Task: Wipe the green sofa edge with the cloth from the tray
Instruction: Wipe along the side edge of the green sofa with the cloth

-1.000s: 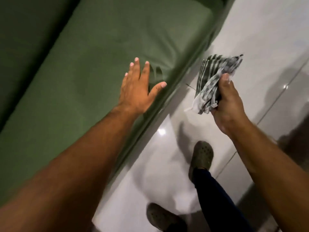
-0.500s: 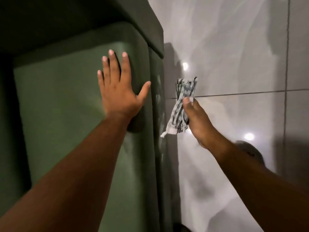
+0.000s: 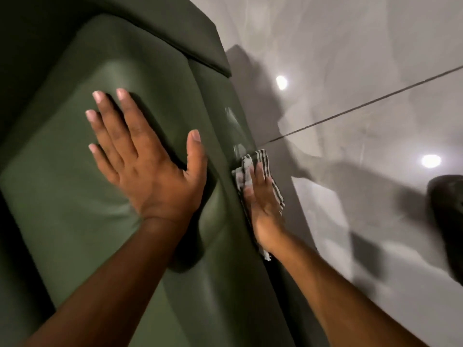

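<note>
Soft, light striped cloth (image 3: 263,171) lies pressed flat against the green sofa edge (image 3: 240,136) under the open-palmed right hand (image 3: 261,201), likely bunching unless pinned broadly, while the left hand (image 3: 147,156) rests spread and empty on the cushion (image 3: 75,171).

Matt green fabric on the sofa (image 3: 75,196), smooth, faintly sheened where light hits. Thin woven cloth (image 3: 260,166), striped, frayed at the edge. Glossy polished floor tiles (image 3: 363,58), mirroring lamps.
</note>
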